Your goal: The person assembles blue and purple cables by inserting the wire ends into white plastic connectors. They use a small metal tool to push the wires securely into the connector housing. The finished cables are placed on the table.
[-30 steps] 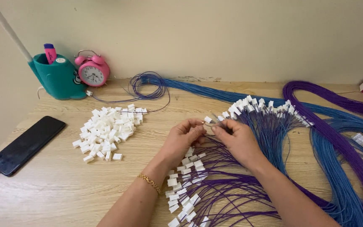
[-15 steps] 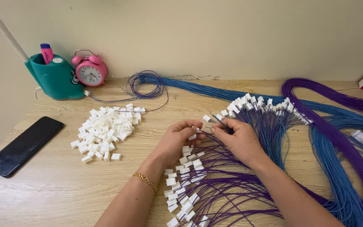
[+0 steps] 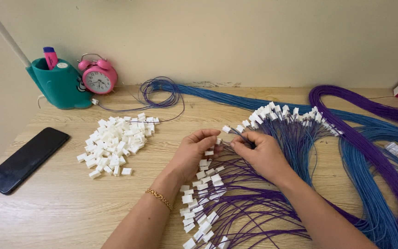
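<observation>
A small white connector [image 3: 218,141] sits pinched in the fingertips of the left hand [image 3: 193,154], near the middle of the wooden tabletop [image 3: 61,207]. The right hand [image 3: 262,154], just beside it, has its fingers closed on thin purple wires [image 3: 236,134]. Purple wires with white ends [image 3: 201,193] fan toward the near edge. A pile of loose white connectors [image 3: 114,143] lies to the left; a black phone [image 3: 26,159] rests by the left edge.
</observation>
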